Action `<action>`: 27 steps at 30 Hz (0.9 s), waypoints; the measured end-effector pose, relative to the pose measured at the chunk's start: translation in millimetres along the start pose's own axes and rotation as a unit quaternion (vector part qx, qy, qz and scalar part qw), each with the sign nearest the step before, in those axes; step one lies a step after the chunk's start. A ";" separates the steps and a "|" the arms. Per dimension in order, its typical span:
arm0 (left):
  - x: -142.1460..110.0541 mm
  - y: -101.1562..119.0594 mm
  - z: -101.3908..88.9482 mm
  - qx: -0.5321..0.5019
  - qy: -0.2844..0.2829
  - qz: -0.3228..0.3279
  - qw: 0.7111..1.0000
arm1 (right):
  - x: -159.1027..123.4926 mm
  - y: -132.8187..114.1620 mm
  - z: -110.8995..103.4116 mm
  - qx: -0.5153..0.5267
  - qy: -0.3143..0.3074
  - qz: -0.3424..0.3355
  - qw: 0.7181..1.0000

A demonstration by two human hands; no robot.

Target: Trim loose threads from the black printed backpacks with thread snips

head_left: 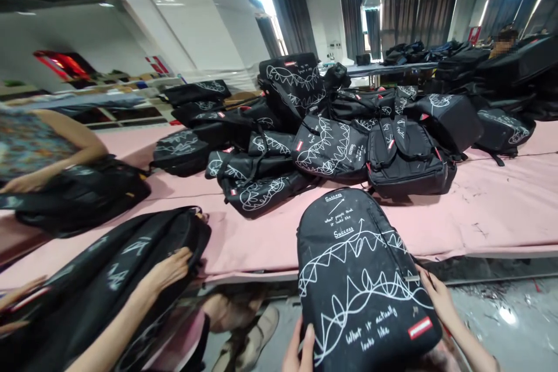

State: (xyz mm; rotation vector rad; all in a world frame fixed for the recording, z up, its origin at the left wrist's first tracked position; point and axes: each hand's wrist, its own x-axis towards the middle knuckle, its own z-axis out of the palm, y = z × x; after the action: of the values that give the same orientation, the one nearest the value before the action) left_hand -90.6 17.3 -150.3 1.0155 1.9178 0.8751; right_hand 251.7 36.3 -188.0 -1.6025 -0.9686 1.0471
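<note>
I hold a black backpack (361, 279) with white scribbled lines and lettering upright in front of me, its front facing me. My left hand (300, 350) grips its lower left edge, thumb and fingers pressed on the fabric. At its right side, my right hand (436, 296) has its fingers curled on the edge. The bag's top leans toward the pink table (492, 209).
A heap of matching black backpacks (331, 128) covers the table's middle and back. At the left a co-worker's hand (171, 267) rests on another backpack (108, 279), their shoe (257, 331) below. A second person's arm (52, 157) holds a bag (82, 192) at far left.
</note>
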 end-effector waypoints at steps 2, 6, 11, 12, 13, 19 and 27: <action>-1.4 -2.0 2.1 0.007 0.008 -0.009 1.000 | -2.1 3.5 -0.9 0.013 -0.003 0.006 1.000; -5.4 -6.5 4.7 0.016 0.009 -0.002 1.000 | -2.6 7.5 -2.4 0.021 -0.002 0.011 1.000; -7.7 -18.5 3.5 0.007 0.000 -0.009 1.000 | -2.0 10.6 -3.5 0.025 0.003 0.012 1.000; -8.0 -22.1 3.1 0.000 -0.001 -0.012 1.000 | -1.9 11.4 -3.8 0.024 0.003 0.012 1.000; -8.5 -25.8 2.7 -0.008 -0.001 -0.016 1.000 | -1.9 12.3 -4.3 0.023 0.003 0.012 1.000; -23.9 -36.0 2.5 -0.066 -0.002 -0.038 0.997 | -2.5 20.9 -9.1 0.028 0.013 0.028 0.999; -67.6 -37.8 4.8 -0.156 -0.053 -0.152 0.975 | -9.6 41.0 -14.4 0.056 0.025 0.078 0.995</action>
State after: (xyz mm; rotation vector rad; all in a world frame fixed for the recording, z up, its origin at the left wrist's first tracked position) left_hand -73.7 -57.5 -162.7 0.5524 1.7194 0.8895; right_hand 266.7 13.9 -223.3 -1.6227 -0.7481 1.1420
